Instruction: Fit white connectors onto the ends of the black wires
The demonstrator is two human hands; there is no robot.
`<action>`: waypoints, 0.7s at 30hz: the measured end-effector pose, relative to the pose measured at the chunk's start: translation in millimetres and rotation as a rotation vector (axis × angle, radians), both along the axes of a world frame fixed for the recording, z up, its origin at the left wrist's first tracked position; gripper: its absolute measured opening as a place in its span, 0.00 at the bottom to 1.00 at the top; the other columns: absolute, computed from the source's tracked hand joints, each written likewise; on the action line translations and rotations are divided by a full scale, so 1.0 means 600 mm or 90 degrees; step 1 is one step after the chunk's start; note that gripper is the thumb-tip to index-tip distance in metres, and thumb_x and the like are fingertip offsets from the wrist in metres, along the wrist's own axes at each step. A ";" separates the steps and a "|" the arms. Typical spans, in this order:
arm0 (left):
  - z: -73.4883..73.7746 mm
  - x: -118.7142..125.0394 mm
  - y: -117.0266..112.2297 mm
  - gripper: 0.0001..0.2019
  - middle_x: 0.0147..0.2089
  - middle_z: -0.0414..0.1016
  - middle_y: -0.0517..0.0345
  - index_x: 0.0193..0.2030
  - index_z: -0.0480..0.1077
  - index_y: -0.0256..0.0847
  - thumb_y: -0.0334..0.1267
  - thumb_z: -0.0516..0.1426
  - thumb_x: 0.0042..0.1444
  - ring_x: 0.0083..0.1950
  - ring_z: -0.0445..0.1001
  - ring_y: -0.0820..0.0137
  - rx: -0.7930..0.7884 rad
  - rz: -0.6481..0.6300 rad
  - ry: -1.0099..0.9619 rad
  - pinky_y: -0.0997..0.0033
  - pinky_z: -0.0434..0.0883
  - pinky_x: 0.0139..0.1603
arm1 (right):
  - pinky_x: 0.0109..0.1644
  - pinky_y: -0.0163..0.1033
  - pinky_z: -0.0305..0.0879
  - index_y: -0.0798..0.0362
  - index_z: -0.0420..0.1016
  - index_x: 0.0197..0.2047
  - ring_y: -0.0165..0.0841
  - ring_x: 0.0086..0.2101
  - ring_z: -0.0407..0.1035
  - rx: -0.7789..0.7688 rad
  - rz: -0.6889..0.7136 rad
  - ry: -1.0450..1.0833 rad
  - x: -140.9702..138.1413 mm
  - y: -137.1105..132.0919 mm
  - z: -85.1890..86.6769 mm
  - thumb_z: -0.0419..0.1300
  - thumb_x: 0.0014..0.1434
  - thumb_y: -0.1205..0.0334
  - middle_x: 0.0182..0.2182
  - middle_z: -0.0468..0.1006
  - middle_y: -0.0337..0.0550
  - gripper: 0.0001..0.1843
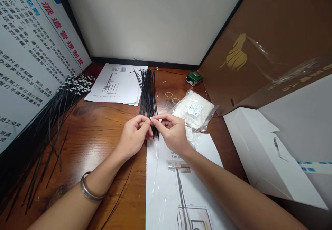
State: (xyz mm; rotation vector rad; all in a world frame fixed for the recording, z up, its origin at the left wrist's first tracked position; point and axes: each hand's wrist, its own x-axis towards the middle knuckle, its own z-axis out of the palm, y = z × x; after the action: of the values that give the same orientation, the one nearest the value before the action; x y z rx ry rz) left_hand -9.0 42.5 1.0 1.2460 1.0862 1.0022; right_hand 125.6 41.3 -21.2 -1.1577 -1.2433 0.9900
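My left hand [135,133] is closed in a pinch, with a thin black wire [121,192] trailing from beneath it toward the near edge of the table. My right hand [172,130] meets it fingertip to fingertip, pinching a tiny white piece like a connector [151,119]. The exact join between wire and piece is hidden by the fingers. Just behind both hands lies a bundle of black wires [148,93], its near ends showing below the fingers. To the right of my right hand rests a clear bag of small white parts [194,111].
Black wires with white ends [76,84] are heaped at the left by a printed board [31,50]. A drawing sheet [116,85] lies at the back, another sheet [163,188] in front. Rubber bands [168,94], a green tape measure [194,78] and a brown carton [259,40] stand rightward.
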 end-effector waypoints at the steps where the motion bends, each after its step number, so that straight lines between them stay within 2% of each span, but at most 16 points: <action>1: 0.000 0.000 0.000 0.07 0.21 0.70 0.63 0.29 0.67 0.37 0.37 0.55 0.56 0.22 0.69 0.76 0.001 -0.001 0.000 0.76 0.69 0.25 | 0.19 0.33 0.54 0.55 0.76 0.28 0.25 0.17 0.61 0.003 -0.004 -0.006 0.000 0.000 0.000 0.63 0.52 0.59 0.20 0.73 0.39 0.07; 6: -0.001 -0.002 -0.001 0.09 0.21 0.70 0.62 0.29 0.67 0.37 0.39 0.55 0.57 0.22 0.69 0.75 0.004 -0.010 -0.002 0.76 0.69 0.26 | 0.18 0.33 0.50 0.54 0.77 0.29 0.24 0.16 0.55 0.030 -0.034 -0.065 0.000 -0.004 0.004 0.62 0.53 0.60 0.17 0.69 0.36 0.07; 11: 0.000 -0.001 -0.001 0.09 0.19 0.66 0.65 0.27 0.66 0.38 0.39 0.57 0.55 0.20 0.65 0.77 -0.004 0.004 0.004 0.78 0.66 0.23 | 0.19 0.33 0.48 0.54 0.77 0.29 0.24 0.16 0.51 0.067 -0.058 -0.117 0.000 -0.010 0.006 0.61 0.53 0.62 0.16 0.67 0.35 0.05; 15: 0.001 0.001 -0.001 0.09 0.19 0.67 0.64 0.27 0.66 0.38 0.39 0.57 0.54 0.20 0.65 0.77 -0.008 0.011 0.009 0.78 0.66 0.22 | 0.19 0.34 0.50 0.54 0.77 0.29 0.24 0.17 0.55 0.057 -0.055 -0.101 0.000 -0.010 0.004 0.61 0.53 0.62 0.19 0.73 0.38 0.06; 21: 0.002 0.001 -0.001 0.08 0.20 0.68 0.64 0.28 0.67 0.37 0.38 0.56 0.55 0.20 0.66 0.77 -0.008 0.008 0.010 0.78 0.67 0.23 | 0.20 0.34 0.56 0.54 0.77 0.29 0.26 0.18 0.62 0.031 -0.044 -0.061 -0.002 -0.009 0.005 0.62 0.53 0.61 0.20 0.75 0.40 0.06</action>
State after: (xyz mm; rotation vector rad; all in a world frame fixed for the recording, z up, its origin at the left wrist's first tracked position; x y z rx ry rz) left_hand -8.5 41.7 2.3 1.2410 1.1124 0.9948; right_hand 124.2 36.2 -18.0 -1.2133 -1.2881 0.8574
